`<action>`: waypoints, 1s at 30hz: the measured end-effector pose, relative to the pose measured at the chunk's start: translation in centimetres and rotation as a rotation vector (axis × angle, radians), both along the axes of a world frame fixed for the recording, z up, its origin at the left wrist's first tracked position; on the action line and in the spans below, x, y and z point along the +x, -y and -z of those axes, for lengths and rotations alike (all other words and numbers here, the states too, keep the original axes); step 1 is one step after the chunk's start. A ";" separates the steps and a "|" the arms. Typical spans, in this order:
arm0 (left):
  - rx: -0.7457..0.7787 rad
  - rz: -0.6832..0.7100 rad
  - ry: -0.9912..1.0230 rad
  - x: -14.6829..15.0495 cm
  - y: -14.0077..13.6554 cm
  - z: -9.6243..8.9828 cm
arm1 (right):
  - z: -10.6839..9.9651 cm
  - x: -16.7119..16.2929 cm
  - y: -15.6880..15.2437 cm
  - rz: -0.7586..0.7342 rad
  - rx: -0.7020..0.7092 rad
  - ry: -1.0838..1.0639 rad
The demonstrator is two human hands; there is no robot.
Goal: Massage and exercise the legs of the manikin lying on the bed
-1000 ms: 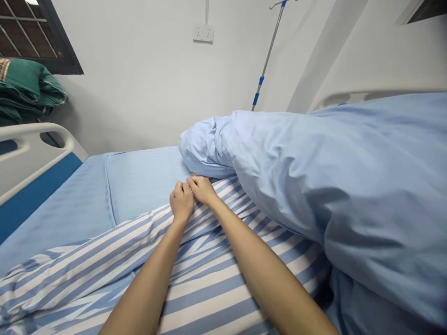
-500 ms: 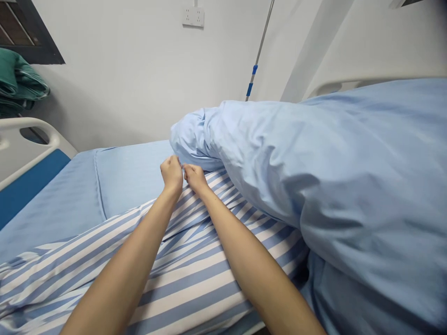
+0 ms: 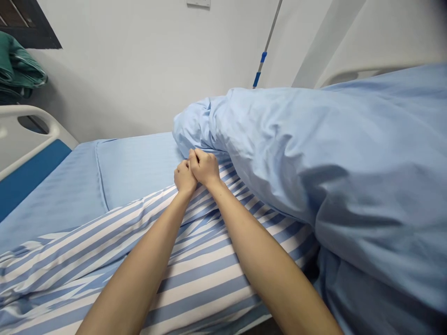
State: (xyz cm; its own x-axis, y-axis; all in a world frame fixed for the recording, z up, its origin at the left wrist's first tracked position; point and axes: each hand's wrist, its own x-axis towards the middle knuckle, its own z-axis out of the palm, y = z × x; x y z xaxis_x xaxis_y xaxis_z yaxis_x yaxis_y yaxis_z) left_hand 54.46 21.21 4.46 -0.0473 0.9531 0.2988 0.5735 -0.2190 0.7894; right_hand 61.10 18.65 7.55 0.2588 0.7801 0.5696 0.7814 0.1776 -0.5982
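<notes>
My left hand is closed, its fingers curled, at the far edge of blue-and-white striped cloth. My right hand is also closed and presses against the left, its knuckles partly over the left hand's fingers. What either hand grips is hidden by the fingers. Just beyond them lies the bunched end of a light blue quilt, heaped to the right. The striped cloth runs wrinkled from the lower left, under both forearms, to beneath the quilt.
Under the cloth is a bed with a light blue ribbed sheet. A bed end panel stands at left, near folded green fabric. Behind are a wall, a socket plate and a thin pole. Another bed rail shows behind the quilt.
My hands, side by side with a slight gap before, now press together. The right has moved forward and the left rightward. The view has tilted down a little.
</notes>
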 end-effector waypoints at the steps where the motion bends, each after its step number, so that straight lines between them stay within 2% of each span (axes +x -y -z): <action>1: -0.004 0.004 -0.006 0.1 0.1 0.0 | 0.0 0.2 0.1 0.007 0.004 0.025; 6: 0.016 -0.026 0.040 0.1 0.1 0.5 | 2.0 1.2 -1.1 0.074 -0.087 -0.065; 9: 0.041 0.033 0.108 0.2 -0.2 0.2 | 3.0 1.7 -1.9 0.046 -0.085 -0.165; 13: 0.014 0.108 0.354 1.3 -0.7 -1.3 | 3.0 2.1 -2.3 -0.018 -0.012 -0.315; 15: -0.047 0.068 0.511 2.2 -0.8 -1.8 | 2.9 2.2 -2.5 -0.033 0.006 -0.375; 17: -0.069 0.016 0.555 2.9 -0.7 -1.6 | 2.9 2.4 -2.6 -0.036 0.014 -0.394; 22: 0.048 -0.019 0.280 3.1 0.1 -0.1 | 2.2 2.6 -2.0 0.091 -0.005 -0.207; 26: -0.007 0.003 0.096 2.9 0.6 -0.3 | 0.7 2.7 -0.8 0.249 0.104 0.011; 28: -0.060 0.015 0.028 2.9 0.9 -0.5 | 0.5 2.9 -0.6 0.283 0.163 0.047; 30: -0.088 0.016 -0.009 3.0 1.0 -0.5 | 1.0 3.3 -0.9 0.295 0.153 0.011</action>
State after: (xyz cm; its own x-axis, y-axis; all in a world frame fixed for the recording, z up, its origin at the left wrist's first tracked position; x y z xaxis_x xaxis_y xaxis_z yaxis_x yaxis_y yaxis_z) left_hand 57.49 20.22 4.96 -0.0295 0.9763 0.2143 0.5779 -0.1583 0.8006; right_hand 64.44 19.53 6.51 0.4538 0.5778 0.6784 0.8189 0.0297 -0.5731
